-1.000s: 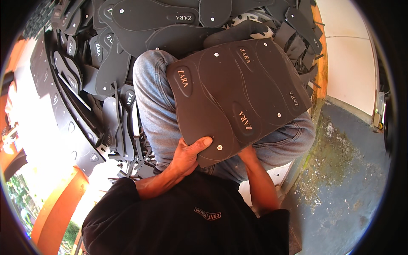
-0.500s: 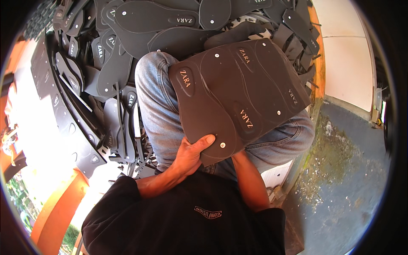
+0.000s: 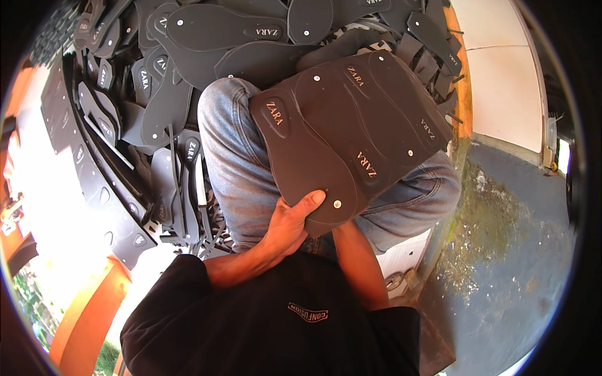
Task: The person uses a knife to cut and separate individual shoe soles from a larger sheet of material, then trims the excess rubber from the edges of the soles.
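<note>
A dark brown-black foam sheet (image 3: 376, 119) with several insole outlines cut or pressed into it lies slanted across my lap. Oval stamped labels and small pale round marks dot its surface. My left hand (image 3: 296, 218) grips its near corner, thumb pressed on top beside one insole shape (image 3: 313, 166) and the fingers underneath. From below, my right forearm (image 3: 360, 260) reaches under the sheet's near edge, which hides the right hand and its fingers.
Loose dark insoles (image 3: 229, 28) and cut scraps (image 3: 433, 66) pile up beyond my knees. Longer sheets with insole outlines (image 3: 94, 169) lean at the left. On the right are a wooden edge (image 3: 463, 113), a pale panel (image 3: 506, 81) and a stained grey floor (image 3: 514, 250).
The sheet's near corner has shifted slightly right and away from me, along with my left hand, and its right end sits a little farther left. My left hand's grip stays.
</note>
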`<act>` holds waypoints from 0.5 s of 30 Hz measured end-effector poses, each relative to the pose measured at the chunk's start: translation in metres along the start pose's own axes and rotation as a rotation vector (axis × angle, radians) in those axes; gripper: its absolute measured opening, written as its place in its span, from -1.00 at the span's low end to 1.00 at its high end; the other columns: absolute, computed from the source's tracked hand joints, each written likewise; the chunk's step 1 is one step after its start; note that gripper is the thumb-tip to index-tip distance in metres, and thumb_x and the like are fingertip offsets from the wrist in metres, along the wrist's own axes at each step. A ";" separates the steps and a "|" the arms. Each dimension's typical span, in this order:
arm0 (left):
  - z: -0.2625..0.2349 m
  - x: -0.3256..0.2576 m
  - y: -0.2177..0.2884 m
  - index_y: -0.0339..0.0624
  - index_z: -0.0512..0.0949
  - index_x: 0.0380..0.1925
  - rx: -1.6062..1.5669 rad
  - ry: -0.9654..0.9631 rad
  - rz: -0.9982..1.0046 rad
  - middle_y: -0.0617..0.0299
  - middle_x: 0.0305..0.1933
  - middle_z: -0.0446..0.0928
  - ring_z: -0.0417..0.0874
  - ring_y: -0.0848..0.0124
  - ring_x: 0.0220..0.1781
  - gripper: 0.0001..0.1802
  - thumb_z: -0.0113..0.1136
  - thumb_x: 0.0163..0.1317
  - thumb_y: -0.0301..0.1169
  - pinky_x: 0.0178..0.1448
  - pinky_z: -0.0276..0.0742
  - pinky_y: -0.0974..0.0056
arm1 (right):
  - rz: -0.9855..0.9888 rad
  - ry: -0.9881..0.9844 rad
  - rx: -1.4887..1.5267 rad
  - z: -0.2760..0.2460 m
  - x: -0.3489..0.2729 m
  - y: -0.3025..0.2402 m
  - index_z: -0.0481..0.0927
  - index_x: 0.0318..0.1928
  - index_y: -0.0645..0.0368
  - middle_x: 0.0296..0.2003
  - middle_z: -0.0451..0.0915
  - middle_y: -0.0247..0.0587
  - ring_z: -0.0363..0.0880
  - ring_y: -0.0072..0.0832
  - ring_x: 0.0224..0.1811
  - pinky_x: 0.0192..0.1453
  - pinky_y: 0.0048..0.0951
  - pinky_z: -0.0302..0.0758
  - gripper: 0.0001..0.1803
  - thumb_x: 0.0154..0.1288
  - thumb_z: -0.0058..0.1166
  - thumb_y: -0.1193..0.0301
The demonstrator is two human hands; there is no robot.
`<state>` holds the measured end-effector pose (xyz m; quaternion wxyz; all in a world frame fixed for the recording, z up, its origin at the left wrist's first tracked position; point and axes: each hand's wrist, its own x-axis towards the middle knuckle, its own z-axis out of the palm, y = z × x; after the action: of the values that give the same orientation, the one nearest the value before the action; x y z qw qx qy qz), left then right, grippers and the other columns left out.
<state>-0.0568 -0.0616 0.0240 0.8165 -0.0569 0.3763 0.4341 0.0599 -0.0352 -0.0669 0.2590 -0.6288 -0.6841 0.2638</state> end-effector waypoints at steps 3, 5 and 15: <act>0.002 0.002 -0.001 -0.25 0.49 -0.09 0.021 0.020 -0.030 0.22 -0.13 0.55 0.60 0.41 -0.12 -0.72 0.19 0.22 -0.39 -0.04 0.58 0.33 | 0.011 0.008 0.004 0.002 0.005 0.000 0.50 0.01 0.19 -0.19 0.59 -0.17 0.57 -0.29 -0.14 -0.07 -0.31 0.49 -0.63 0.22 0.09 0.30; 0.002 0.003 -0.003 -0.26 0.48 -0.08 -0.001 0.005 -0.028 0.20 -0.12 0.55 0.60 0.41 -0.11 -0.71 0.19 0.23 -0.39 -0.03 0.58 0.31 | 0.018 0.013 0.012 0.003 0.010 0.001 0.50 0.00 0.19 -0.20 0.59 -0.18 0.58 -0.30 -0.15 -0.08 -0.31 0.49 -0.63 0.22 0.09 0.30; 0.002 -0.009 0.013 -0.27 0.48 -0.06 0.000 -0.008 -0.027 0.20 -0.11 0.56 0.61 0.39 -0.11 -0.67 0.21 0.21 -0.36 0.00 0.57 0.26 | 0.072 -0.031 0.149 0.012 0.053 0.006 0.51 -0.01 0.18 -0.24 0.60 -0.20 0.59 -0.32 -0.20 -0.13 -0.32 0.51 -0.64 0.22 0.09 0.29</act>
<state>-0.0685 -0.0593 0.0341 0.8240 -0.0600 0.3721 0.4231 0.0521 0.0173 -0.0785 0.2848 -0.6276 -0.6435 0.3330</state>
